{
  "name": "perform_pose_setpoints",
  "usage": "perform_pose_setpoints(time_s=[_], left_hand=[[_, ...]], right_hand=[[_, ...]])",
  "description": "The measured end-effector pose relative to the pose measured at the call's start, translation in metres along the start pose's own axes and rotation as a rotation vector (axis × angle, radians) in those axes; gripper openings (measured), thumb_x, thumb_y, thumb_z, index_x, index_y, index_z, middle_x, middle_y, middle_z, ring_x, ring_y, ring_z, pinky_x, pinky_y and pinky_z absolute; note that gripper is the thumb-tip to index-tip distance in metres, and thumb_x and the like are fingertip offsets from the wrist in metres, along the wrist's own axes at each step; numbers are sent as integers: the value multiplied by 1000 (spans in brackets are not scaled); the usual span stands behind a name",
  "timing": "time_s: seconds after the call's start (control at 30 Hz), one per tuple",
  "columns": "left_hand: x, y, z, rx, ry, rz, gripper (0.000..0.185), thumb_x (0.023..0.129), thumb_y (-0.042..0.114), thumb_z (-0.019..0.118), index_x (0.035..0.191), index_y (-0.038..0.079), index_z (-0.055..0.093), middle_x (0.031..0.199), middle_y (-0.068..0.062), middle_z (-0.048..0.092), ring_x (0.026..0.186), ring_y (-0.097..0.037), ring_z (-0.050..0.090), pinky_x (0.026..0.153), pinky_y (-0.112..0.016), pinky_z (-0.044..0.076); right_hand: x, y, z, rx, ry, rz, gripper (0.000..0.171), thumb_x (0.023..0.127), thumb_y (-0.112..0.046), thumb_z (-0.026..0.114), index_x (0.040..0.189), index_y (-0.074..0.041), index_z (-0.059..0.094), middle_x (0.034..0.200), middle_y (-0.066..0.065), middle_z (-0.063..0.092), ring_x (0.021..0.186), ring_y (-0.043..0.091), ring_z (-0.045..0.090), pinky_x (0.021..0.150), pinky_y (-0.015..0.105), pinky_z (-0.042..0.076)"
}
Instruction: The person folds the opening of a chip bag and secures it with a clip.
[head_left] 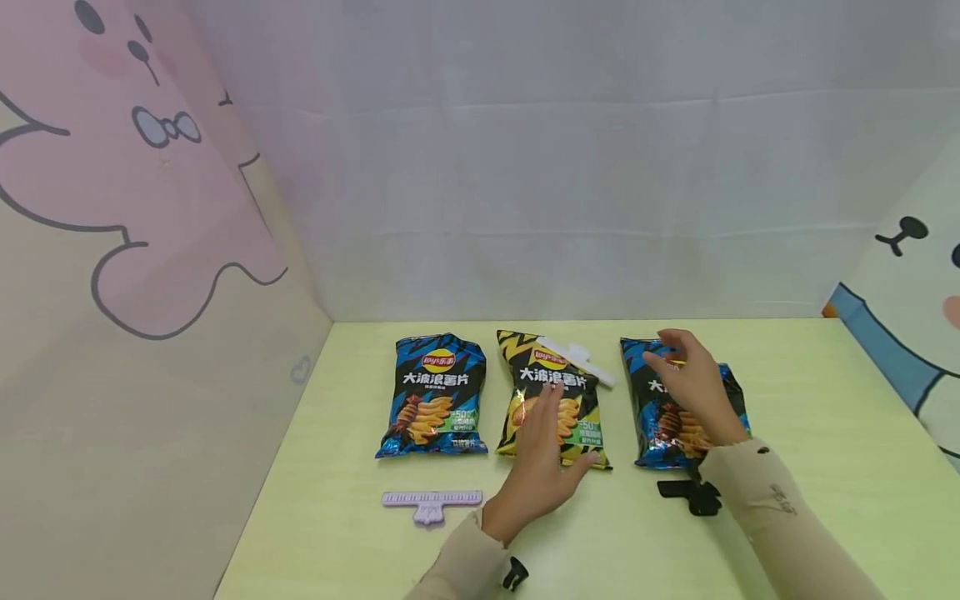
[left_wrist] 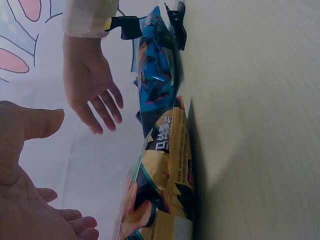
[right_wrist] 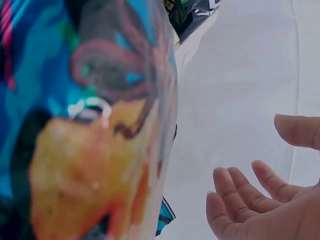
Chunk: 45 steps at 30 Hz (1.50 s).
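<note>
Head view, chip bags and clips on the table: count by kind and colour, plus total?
Blue chip bags: 2
Yellow chip bag: 1
Purple clip: 1
White clip: 1
Black clip: 1
Total: 6 (3 bags, 3 clips)

We saw soft, even light in the head view, but we could not tell where it came from. The pale tabletop (head_left: 847, 467) looked bright, and the back wall (head_left: 562, 208) looked a bit grayer. We saw a faint shadow near the right sleeve (head_left: 780, 508). In the left wrist view, we found a soft, dark shadow on the tabletop along the yellow bag (left_wrist: 160, 175). In the right wrist view, the blue bag (right_wrist: 75, 165) looked big and very blurry, with a white shiny spot, while the right grip (right_wrist: 270, 205) looked clearer to us.
</note>
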<state>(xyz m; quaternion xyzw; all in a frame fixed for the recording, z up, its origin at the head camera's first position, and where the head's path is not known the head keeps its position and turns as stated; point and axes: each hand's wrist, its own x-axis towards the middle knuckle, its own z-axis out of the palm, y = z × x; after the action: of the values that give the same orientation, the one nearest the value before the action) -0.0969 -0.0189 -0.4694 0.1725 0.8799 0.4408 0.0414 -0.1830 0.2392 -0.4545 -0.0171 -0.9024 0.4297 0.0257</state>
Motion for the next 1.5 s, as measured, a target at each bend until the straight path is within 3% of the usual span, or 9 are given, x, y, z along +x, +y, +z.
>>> perform_pose_setpoints(time_s=[0.3,0.43,0.6,0.87,1.13,1.5], left_hand=[[17,19,20,-89,-102,-44,85,97,39,67,161,34,11,171,-4,11,158,-29,17,122,-66,21],[20,26,29,-176,-129,-80,83,96,40,66,159,39,12,170,1,14,157,-26,20,121,-62,27],[22,32,39,-259,-156,-110,81,96,40,66,159,36,16,167,6,21,155,-22,25,121,-58,31],[27,36,50,-278,-194,-166,77,96,43,65,157,40,18,165,6,26,153,-23,30,119,-57,36],[34,33,61,-300,-229,-169,80,96,44,65,160,30,19,166,1,25,154,-26,29,120,-57,34],[39,34,76,-329,-283,-229,84,95,45,67,161,30,16,168,0,20,155,-29,27,120,-58,34]], right_hand=[[-7,9,-15,-24,24,42,67,104,-43,51,153,-1,33,151,32,40,136,52,41,102,67,42],[-9,16,-24,-60,65,58,65,104,-40,51,151,2,34,151,34,39,134,55,41,102,69,42],[-12,28,-38,-88,90,106,66,105,-38,50,153,3,32,153,36,35,136,58,37,102,72,39],[-15,46,-52,-48,71,194,72,105,-43,47,155,4,25,157,37,26,138,61,30,103,73,36],[-14,52,-51,-23,59,284,75,105,-42,48,156,6,21,160,37,20,143,60,25,109,73,33],[-25,71,-59,6,-10,428,82,105,-44,46,159,4,7,162,38,7,145,60,21,111,72,32]])
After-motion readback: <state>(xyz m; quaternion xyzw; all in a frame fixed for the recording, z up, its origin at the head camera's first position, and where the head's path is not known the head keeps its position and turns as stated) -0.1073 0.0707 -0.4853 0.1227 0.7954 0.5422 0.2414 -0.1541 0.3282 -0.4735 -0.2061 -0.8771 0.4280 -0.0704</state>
